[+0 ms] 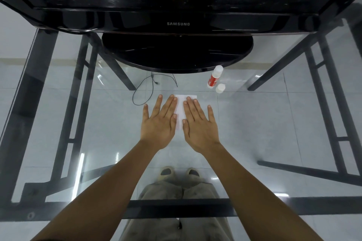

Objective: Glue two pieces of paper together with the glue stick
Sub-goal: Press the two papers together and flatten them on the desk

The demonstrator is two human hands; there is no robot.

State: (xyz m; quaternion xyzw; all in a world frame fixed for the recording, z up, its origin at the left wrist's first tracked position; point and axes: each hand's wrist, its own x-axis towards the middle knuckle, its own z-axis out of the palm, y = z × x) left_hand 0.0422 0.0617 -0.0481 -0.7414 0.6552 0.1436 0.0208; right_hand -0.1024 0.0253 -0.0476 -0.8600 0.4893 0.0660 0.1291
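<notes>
- Left hand (158, 123) and right hand (199, 125) — both flat, fingers spread, grasping nothing — press side by side on the white paper (181, 109).
- Paper lies on the glass bench (254, 123).
- Glue stick (214, 77) stands uncapped behind the paper to the right, cap (220, 88) just beside it.

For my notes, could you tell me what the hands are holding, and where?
Nothing is gripped: left hand and right hand press flat on the white paper.
</notes>
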